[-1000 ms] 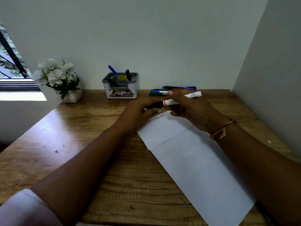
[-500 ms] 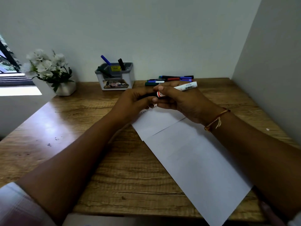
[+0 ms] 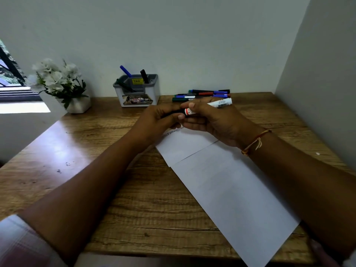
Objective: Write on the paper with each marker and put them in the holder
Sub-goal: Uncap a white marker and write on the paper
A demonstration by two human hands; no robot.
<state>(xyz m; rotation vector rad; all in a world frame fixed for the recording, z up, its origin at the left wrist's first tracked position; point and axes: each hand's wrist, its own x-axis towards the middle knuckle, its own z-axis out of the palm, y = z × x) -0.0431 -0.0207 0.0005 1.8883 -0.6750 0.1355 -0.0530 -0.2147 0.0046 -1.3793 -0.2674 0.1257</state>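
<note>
White marker [image 3: 221, 103] is held crosswise over the far end of the paper [image 3: 231, 189]: your right hand [image 3: 212, 122] curls round its barrel, your left hand [image 3: 158, 120] pinches the dark cap [image 3: 174, 112]. Likely the cap step; next, move it straight along the barrel.

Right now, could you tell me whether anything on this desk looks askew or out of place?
Only the paper: it lies slanted across the desk, and its near corner hangs past the front edge. Nothing looks spilled or damaged.
</note>
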